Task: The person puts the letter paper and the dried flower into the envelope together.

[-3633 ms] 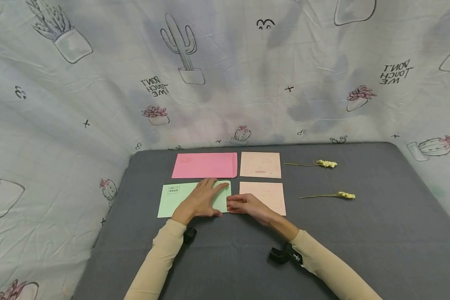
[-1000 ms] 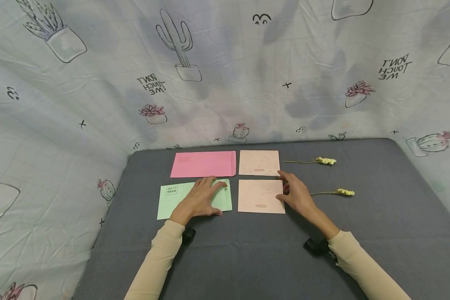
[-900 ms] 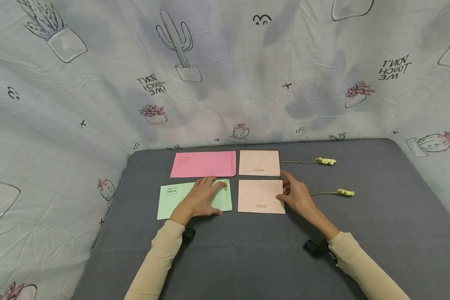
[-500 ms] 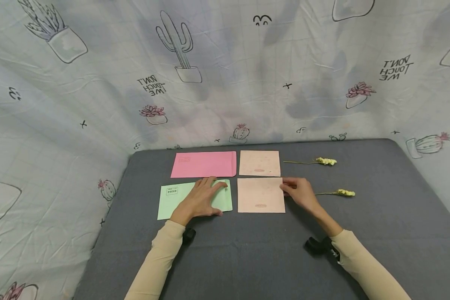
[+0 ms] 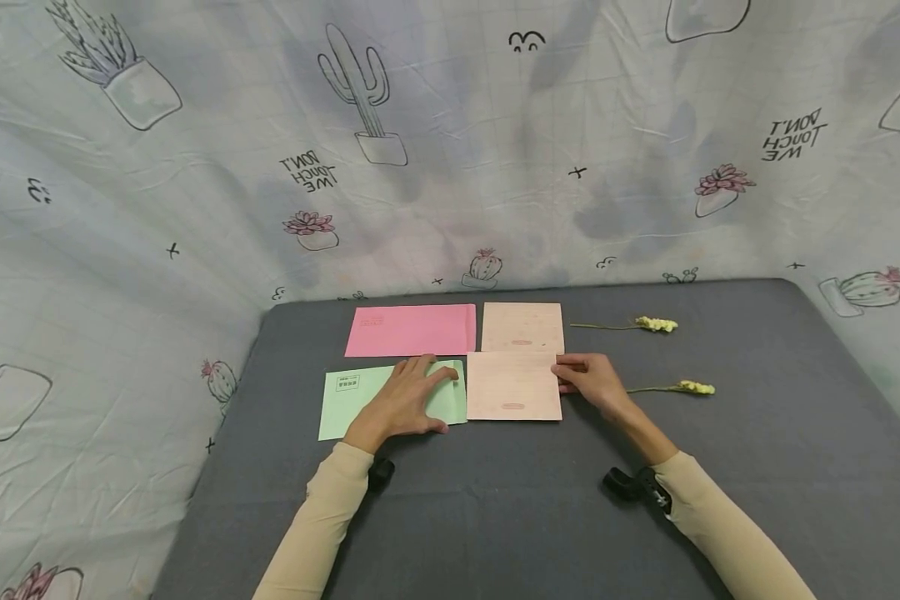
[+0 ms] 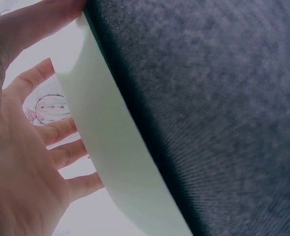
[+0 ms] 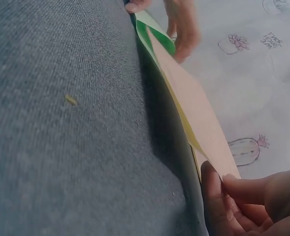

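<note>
My left hand (image 5: 400, 398) spans the right end of a light green envelope (image 5: 356, 390), thumb at the near edge and fingers at the far one. Between them the envelope bows up in the left wrist view, and its mouth (image 7: 157, 38) gapes in the right wrist view. My right hand (image 5: 594, 383) pinches the right edge of a peach card (image 5: 512, 385), thumb on top and fingers beneath. That card is raised off the table at the right, and its left edge meets the green envelope's mouth. Its underside looks yellowish in the right wrist view.
Behind the green envelope lies a pink envelope (image 5: 410, 331). A second peach card (image 5: 522, 325) is beside it, its near edge partly covered by the held card. Two yellow flower sprigs (image 5: 656, 324) lie at the right on the grey table (image 5: 487, 517). A printed cloth (image 5: 450, 208) hangs behind.
The right hand came from the green envelope's mouth to the near peach card, took its right edge, and lifted and moved it left to the mouth. The left hand stays on the green envelope.
</note>
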Demonstrator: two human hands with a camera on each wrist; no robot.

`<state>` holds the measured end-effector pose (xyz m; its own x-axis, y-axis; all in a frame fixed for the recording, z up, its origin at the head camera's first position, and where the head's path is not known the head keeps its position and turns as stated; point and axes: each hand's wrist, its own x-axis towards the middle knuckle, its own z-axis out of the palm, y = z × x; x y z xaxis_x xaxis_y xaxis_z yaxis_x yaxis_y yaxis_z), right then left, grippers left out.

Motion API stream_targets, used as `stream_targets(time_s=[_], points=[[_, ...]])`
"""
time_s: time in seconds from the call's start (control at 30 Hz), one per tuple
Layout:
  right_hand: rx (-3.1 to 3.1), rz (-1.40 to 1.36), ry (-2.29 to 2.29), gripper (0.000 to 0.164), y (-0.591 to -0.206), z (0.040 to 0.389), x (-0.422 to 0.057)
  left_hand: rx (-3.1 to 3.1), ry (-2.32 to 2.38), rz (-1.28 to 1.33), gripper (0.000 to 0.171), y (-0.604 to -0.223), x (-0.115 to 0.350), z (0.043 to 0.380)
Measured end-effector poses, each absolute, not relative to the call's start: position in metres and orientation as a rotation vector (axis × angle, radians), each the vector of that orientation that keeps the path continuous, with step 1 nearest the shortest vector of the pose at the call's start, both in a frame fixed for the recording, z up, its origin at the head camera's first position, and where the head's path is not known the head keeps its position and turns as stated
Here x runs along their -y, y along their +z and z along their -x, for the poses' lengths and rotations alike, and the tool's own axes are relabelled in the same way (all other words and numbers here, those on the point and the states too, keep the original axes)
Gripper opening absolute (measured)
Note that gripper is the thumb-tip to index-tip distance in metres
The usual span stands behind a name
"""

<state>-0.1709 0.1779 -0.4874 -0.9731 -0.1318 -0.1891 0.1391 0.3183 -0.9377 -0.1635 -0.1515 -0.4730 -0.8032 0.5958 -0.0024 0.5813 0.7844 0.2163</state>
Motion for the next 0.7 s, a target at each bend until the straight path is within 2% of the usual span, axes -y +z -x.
stream_targets(time_s=[0.4,0.7], points=[[-2.298,0.027,-1.764,0.033,-0.493,0.171,-0.164,-2.925,0.332,-1.0,0.077,-0.474,0.153,0.162],[-2.318,0.058,-1.74,0.035,-0.491,0.173,-0.161,-2.904,0.356,-0.996,0.077,-0.474,0.154,0.163]])
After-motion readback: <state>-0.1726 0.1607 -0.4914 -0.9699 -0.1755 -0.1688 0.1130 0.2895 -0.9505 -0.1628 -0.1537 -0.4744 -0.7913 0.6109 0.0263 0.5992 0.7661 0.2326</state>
